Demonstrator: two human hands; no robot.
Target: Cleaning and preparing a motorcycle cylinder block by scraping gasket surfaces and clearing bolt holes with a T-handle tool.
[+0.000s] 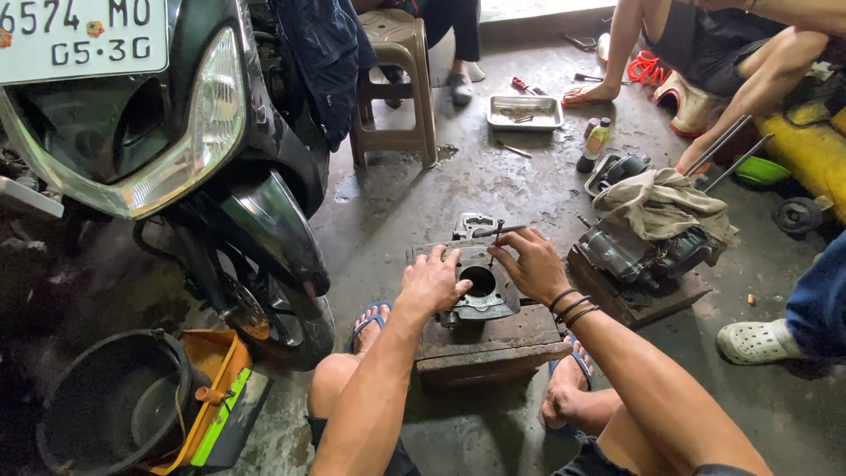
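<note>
A grey metal engine cylinder block with a round bore lies on a worn wooden block on the wet concrete floor. My left hand rests flat on the cylinder's left side, fingers spread over its top edge. My right hand grips the cylinder's right side and pinches a thin metal tool that sticks out over the far edge. Black bands circle my right wrist.
A black motorcycle stands at left with a black bucket and orange tray below. An engine under a rag sits at right. A plastic stool, metal tray, and other people's legs are beyond.
</note>
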